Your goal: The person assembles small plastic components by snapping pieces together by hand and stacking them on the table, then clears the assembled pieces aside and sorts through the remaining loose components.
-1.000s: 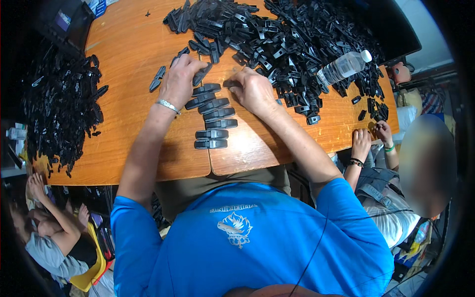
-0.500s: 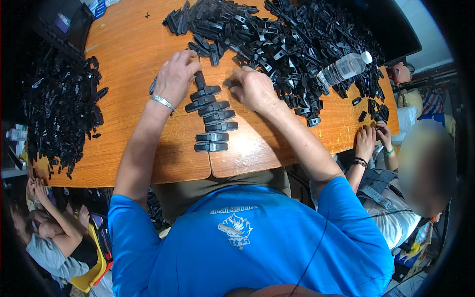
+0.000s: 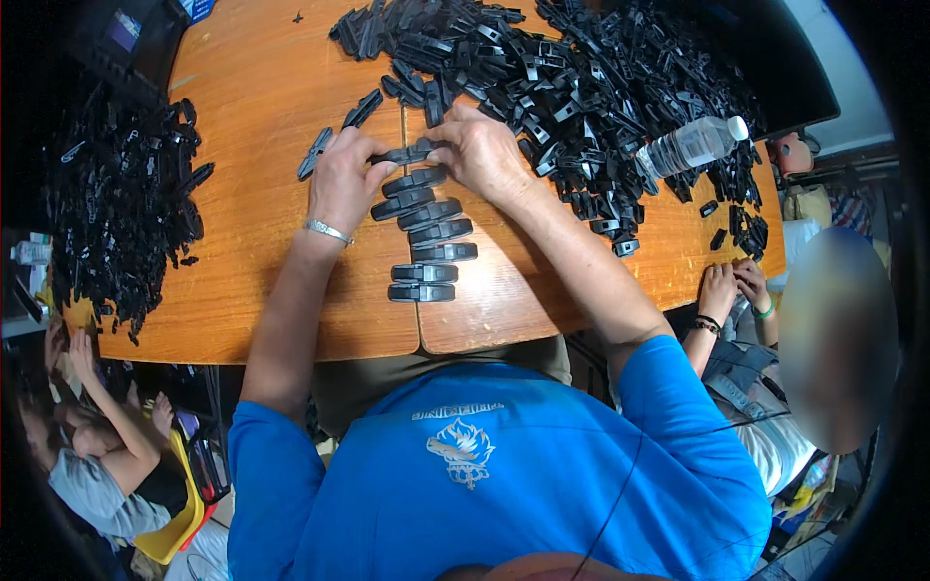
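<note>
My left hand (image 3: 341, 182), with a metal band at its wrist, pinches one end of a narrow black plastic clip-like piece (image 3: 407, 154). Closed fingers of my right hand (image 3: 487, 158) grip its other end, so the piece lies crosswise between both hands, just above the table. Toward me from it runs a staggered column of several similar black pieces (image 3: 444, 230), lying crosswise along the table seam. Beside my left hand are two loose long black pieces, one by the knuckles (image 3: 315, 153) and another farther off (image 3: 363, 107).
A large heap of black pieces (image 3: 581, 87) spreads behind my right hand, with a clear plastic bottle (image 3: 693, 145) lying on it. Another dark heap (image 3: 126, 213) covers the left table end. A co-worker's hands (image 3: 728, 286) are at the right table edge; another person (image 3: 107, 474) sits lower left.
My right hand has moved left and now meets my left hand at the black piece. That piece has turned from lengthwise to crosswise. My left hand has come slightly nearer to me.
</note>
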A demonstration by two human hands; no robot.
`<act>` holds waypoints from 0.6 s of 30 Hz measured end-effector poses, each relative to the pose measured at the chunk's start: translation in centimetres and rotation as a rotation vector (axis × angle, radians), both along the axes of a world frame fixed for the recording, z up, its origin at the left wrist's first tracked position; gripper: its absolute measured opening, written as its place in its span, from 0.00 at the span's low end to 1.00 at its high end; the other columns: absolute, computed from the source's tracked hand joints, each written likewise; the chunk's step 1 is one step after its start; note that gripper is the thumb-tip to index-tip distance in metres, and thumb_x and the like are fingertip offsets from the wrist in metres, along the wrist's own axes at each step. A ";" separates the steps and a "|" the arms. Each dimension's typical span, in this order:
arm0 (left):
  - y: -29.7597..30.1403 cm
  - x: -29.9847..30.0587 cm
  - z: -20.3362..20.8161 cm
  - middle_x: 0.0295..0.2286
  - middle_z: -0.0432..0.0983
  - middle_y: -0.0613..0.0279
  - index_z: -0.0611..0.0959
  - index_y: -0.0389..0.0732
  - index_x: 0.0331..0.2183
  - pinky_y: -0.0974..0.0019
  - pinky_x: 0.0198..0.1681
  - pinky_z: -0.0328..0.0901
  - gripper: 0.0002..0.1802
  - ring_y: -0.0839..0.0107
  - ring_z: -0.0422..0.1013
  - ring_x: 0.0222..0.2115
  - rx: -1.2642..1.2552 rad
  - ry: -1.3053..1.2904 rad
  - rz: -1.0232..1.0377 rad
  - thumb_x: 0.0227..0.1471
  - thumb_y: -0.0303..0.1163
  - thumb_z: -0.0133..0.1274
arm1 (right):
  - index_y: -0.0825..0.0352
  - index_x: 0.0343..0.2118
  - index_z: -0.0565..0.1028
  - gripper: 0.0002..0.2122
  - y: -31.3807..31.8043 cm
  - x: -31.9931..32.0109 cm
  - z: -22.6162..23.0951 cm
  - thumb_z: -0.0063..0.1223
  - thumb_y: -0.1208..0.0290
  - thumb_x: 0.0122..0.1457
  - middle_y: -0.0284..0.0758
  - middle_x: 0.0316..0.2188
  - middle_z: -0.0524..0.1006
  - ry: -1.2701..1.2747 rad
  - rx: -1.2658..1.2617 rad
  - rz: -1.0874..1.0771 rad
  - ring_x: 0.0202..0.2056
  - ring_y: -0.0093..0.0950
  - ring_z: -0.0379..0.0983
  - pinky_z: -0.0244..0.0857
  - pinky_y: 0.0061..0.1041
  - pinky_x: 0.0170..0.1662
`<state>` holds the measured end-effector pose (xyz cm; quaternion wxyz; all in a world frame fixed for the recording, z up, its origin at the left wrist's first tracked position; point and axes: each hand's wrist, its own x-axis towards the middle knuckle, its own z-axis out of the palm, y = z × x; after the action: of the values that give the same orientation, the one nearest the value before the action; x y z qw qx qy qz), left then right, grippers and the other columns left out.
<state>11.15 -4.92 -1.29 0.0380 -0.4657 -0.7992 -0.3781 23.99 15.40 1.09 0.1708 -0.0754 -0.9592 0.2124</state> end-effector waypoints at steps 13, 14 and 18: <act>0.0 0.2 0.5 0.33 0.78 0.59 0.88 0.34 0.35 0.65 0.35 0.72 0.07 0.65 0.78 0.30 -0.025 -0.187 0.016 0.54 0.24 0.69 | 0.62 0.40 0.88 0.13 0.8 -2.2 0.5 0.76 0.66 0.53 0.37 0.38 0.82 -0.099 -0.055 0.229 0.42 0.43 0.82 0.76 0.41 0.44; -1.1 0.0 0.6 0.38 0.79 0.57 0.88 0.37 0.42 0.64 0.42 0.73 0.12 0.62 0.78 0.36 -0.033 -0.360 -0.037 0.55 0.26 0.69 | 0.62 0.40 0.88 0.13 0.7 -1.9 0.7 0.76 0.65 0.53 0.37 0.38 0.82 -0.172 -0.092 0.232 0.42 0.43 0.82 0.76 0.41 0.46; -4.2 5.4 3.1 0.59 0.74 0.49 0.78 0.46 0.65 0.52 0.65 0.65 0.39 0.49 0.69 0.60 0.022 -0.124 -0.072 0.54 0.39 0.72 | 0.60 0.46 0.88 0.14 1.4 1.0 -1.0 0.70 0.60 0.60 0.41 0.41 0.83 0.026 -0.179 0.183 0.43 0.45 0.82 0.76 0.41 0.49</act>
<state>16.58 -9.08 1.82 -0.0201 -0.4694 -0.7784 -0.4163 24.94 16.85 0.10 0.1557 0.0002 -0.9370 0.3128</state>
